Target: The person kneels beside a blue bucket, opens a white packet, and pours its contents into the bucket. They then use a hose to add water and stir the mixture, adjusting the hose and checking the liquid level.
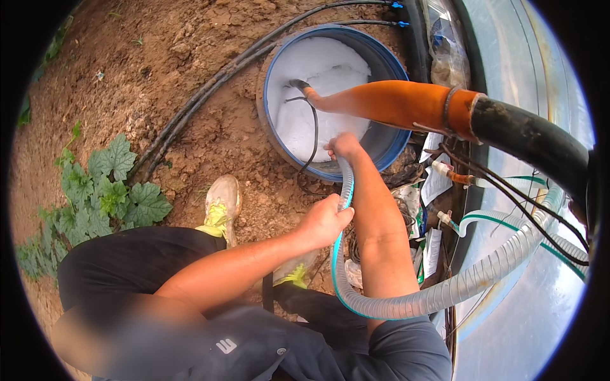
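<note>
A clear spiral-reinforced hose with a turquoise stripe (414,305) loops in front of me and rises to a blue drum (321,172). My left hand (326,220) is closed around the hose just outside the rim. Further up, my right hand (344,145) grips it over the near side of the drum; the hose's end is hidden by this hand. White foam (324,62) covers most of the surface inside the drum. An orange flexible sleeve (381,102), clamped to a thick black pipe (529,126), reaches over the rim, and its dark narrow end touches the foam.
Black irrigation pipes (205,97) run along the bare soil on the left, near leafy plants (112,190). Plastic sheeting (514,328) forms the right side. Smaller hoses with fittings (445,216) and crumpled packets (431,247) lie beside it. A thin black cable (314,138) hangs over the drum's rim.
</note>
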`<move>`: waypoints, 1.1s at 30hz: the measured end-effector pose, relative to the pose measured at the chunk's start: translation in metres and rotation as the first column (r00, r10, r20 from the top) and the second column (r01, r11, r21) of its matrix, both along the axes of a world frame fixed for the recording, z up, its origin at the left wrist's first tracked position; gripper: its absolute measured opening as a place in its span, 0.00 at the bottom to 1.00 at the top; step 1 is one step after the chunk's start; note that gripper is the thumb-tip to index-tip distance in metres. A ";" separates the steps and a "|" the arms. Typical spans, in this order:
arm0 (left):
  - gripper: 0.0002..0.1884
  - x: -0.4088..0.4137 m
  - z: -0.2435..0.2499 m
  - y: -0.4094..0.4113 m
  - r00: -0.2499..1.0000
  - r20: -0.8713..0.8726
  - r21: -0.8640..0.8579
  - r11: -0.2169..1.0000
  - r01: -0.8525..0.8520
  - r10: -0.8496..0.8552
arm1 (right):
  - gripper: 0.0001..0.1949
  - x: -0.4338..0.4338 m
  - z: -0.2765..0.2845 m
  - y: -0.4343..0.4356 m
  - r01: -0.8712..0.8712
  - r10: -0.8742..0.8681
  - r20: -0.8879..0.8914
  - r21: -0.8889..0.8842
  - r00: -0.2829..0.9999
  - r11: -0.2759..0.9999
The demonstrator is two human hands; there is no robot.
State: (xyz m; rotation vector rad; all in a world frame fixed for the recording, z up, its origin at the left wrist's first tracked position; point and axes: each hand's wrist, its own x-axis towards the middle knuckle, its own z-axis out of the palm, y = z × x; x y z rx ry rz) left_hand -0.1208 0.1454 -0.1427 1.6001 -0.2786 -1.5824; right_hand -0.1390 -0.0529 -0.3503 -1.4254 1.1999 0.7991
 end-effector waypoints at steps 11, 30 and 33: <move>0.18 -0.005 -0.002 0.003 0.999 -0.028 0.060 0.997 0.041 -0.039 | 0.07 0.009 0.017 0.011 0.215 -0.200 0.239 -0.038 0.950 0.976; 0.18 -0.019 -0.011 0.005 0.999 -0.010 0.063 0.997 0.044 -0.044 | 0.06 -0.014 -0.023 0.000 -0.033 0.050 0.145 -0.120 0.988 0.992; 0.18 -0.020 -0.008 0.005 0.999 -0.048 0.039 0.999 0.022 -0.020 | 0.07 -0.022 -0.038 -0.004 -0.127 0.140 0.068 -0.175 0.988 0.976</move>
